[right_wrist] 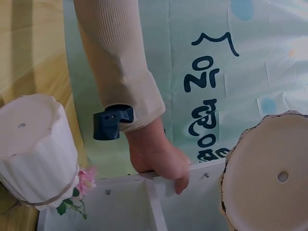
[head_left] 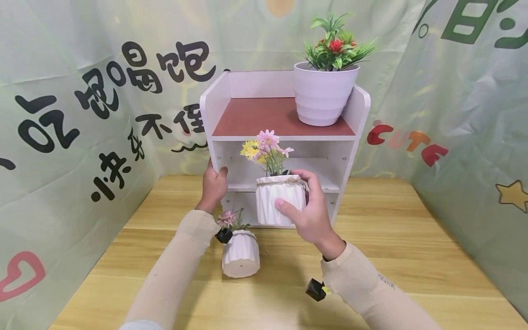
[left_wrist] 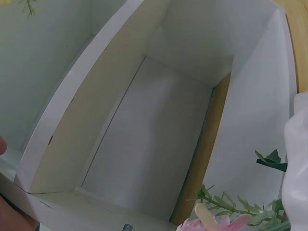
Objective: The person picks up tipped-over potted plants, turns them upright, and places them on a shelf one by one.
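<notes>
My right hand (head_left: pixel 311 213) grips a white ribbed flowerpot (head_left: pixel 274 199), thumb across its front and fingers round its right side. Twine circles its rim, and pink and yellow flowers (head_left: pixel 268 146) rise from it. This pot is in front of the middle level of a white shelf unit (head_left: pixel 361 114); the right wrist view shows its base (right_wrist: pixel 262 168). My left hand (head_left: pixel 213 185) holds the unit's left side panel, thumb at the front edge. A second white pot (head_left: pixel 240 250), with a pink flower, lies tipped on the table below my left wrist, its base facing me.
A larger white pot (head_left: pixel 323 96) with a green, red-flowered plant stands on the unit's brown top, at the right. The wooden table (head_left: pixel 383 220) carries the unit. Printed cloth (head_left: pixel 466 114) walls surround the table. Inside the unit, a lower compartment (left_wrist: pixel 154 130) shows bare panels.
</notes>
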The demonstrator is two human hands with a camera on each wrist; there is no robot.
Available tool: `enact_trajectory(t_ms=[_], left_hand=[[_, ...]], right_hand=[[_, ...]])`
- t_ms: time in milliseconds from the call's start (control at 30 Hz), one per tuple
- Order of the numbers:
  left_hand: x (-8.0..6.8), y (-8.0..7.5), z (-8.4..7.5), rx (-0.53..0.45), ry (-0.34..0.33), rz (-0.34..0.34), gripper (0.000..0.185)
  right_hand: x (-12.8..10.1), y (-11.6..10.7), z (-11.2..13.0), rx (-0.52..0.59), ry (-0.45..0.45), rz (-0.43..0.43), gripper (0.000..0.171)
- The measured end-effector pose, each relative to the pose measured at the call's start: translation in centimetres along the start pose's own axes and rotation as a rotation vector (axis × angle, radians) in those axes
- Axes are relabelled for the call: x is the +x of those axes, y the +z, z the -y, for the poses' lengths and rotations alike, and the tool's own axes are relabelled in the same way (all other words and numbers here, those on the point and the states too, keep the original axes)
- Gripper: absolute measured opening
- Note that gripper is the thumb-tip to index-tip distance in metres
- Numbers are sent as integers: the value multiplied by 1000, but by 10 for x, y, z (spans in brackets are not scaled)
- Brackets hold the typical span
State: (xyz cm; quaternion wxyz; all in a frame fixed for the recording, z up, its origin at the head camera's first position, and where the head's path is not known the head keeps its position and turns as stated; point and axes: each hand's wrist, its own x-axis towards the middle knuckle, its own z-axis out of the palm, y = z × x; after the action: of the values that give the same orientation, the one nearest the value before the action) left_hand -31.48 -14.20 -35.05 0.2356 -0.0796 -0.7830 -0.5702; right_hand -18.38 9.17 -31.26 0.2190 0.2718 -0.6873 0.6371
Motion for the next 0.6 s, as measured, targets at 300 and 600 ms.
enact_trajectory(t_ms=[300,600], left_hand=[[0,0,1,23,7,-6,51],[0,-1,3,25,16,-5,51]], right_hand=[[11,1,7,4,-65,-20,63],[19,-1,13,4,-70,-30,63]])
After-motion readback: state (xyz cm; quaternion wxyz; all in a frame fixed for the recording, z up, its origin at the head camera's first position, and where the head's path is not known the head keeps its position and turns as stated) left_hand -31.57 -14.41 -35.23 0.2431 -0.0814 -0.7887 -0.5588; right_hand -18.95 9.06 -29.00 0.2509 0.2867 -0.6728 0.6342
